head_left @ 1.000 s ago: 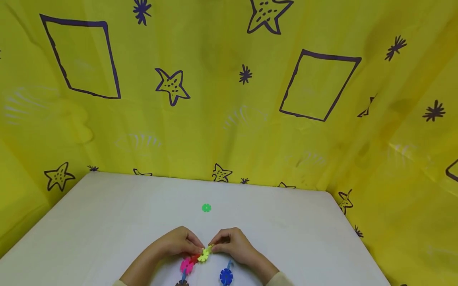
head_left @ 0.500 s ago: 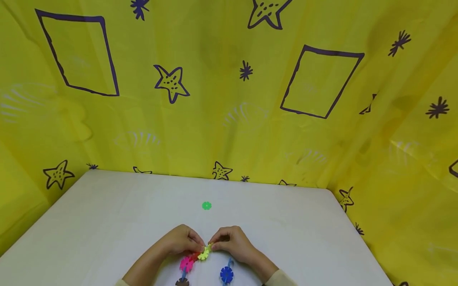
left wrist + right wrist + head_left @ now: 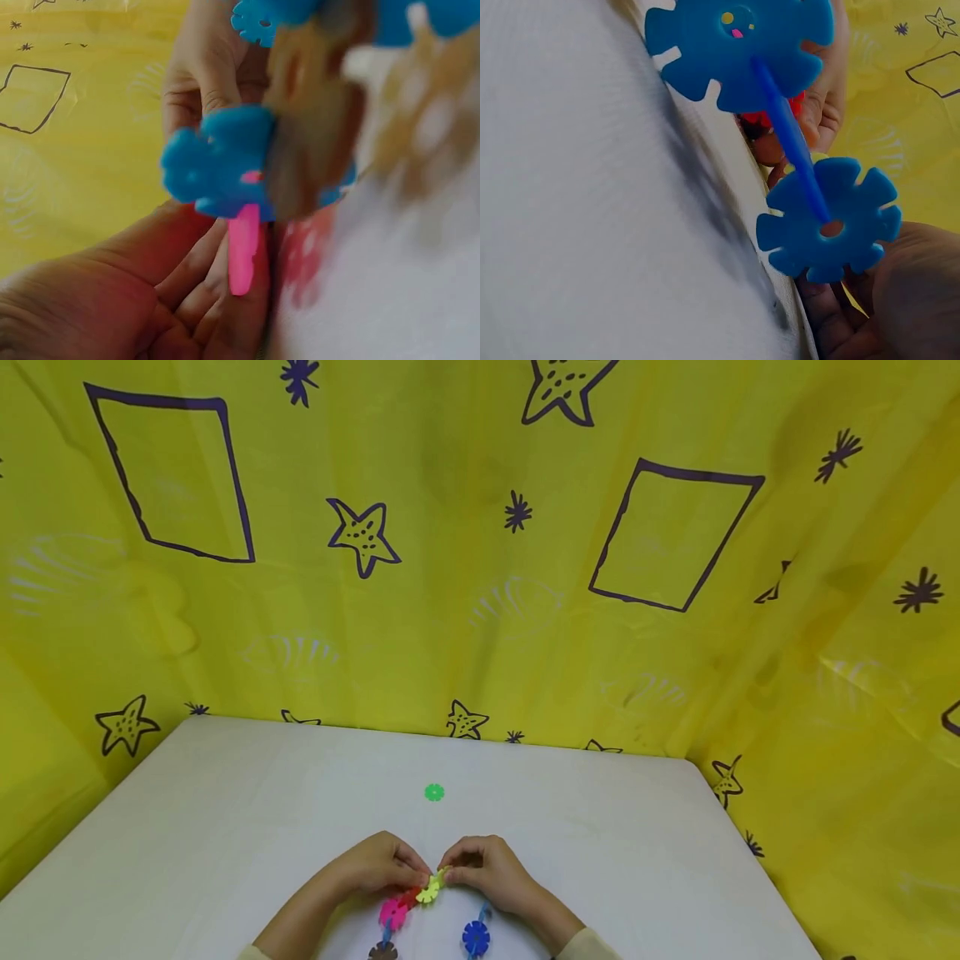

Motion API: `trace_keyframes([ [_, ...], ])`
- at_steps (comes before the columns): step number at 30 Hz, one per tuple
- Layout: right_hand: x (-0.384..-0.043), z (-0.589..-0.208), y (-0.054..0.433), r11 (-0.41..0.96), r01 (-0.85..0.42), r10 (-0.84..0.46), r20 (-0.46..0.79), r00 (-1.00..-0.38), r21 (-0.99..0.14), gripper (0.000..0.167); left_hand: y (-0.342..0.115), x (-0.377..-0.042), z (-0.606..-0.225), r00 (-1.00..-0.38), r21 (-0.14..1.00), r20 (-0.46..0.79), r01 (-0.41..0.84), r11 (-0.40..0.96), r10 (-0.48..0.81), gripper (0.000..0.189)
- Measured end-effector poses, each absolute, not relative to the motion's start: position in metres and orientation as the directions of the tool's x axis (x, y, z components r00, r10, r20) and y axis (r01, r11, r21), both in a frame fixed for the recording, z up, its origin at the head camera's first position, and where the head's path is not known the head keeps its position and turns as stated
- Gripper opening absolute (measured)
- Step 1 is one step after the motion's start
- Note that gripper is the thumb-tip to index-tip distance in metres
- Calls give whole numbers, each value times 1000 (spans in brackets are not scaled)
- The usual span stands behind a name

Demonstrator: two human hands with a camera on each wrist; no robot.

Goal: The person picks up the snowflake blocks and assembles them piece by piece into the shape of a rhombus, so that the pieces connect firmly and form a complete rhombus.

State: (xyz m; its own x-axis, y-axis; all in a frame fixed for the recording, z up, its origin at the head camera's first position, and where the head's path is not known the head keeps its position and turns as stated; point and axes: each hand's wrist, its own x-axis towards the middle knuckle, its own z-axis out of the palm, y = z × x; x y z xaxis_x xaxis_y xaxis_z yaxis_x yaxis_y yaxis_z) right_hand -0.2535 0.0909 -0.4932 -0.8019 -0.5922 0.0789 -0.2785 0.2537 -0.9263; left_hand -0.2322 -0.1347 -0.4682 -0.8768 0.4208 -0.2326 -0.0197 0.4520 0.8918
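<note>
A chain of notched plastic snowflake discs curves between my hands. My left hand (image 3: pixel 381 865) pinches a yellow disc (image 3: pixel 427 893) near its upper edge. With thumb and fingers, my right hand (image 3: pixel 491 870) pinches a second yellow disc (image 3: pixel 441 877), which touches the first at an angle. From the left side, a red disc (image 3: pixel 409 897), a pink disc (image 3: pixel 392 913) and a brown disc (image 3: pixel 383 951) run toward me. Below my right hand hangs a dark blue disc (image 3: pixel 476 937). In the right wrist view a blue disc (image 3: pixel 829 225) joins another through an edge-on one. Fingers partly hide the yellow joint.
A loose green disc (image 3: pixel 434 792) lies beyond my hands on the white table (image 3: pixel 285 793). Yellow cloth (image 3: pixel 435 635) with star and square drawings stands around the table's back and sides. The near ends of the chain pass out of the head view.
Both hands keep their grip on the yellow discs, with only very slight movement. The head view has shifted a little.
</note>
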Motion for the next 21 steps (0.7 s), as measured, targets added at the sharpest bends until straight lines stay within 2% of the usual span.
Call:
trace_keyframes([
  [5,-255,-496,92,242,-298,-614,92,-784,-923,9,-136,-232,-467,-859,893,-238,-10,449,453,11],
  [13,-256,-497,92,204,-309,-644,110,-757,-929,11,-130,-229,-467,-883,889,-231,-20,458,409,9],
  [21,-256,-497,91,216,-321,-622,123,-773,-922,9,-125,-225,-466,-900,899,-225,-44,435,374,8],
])
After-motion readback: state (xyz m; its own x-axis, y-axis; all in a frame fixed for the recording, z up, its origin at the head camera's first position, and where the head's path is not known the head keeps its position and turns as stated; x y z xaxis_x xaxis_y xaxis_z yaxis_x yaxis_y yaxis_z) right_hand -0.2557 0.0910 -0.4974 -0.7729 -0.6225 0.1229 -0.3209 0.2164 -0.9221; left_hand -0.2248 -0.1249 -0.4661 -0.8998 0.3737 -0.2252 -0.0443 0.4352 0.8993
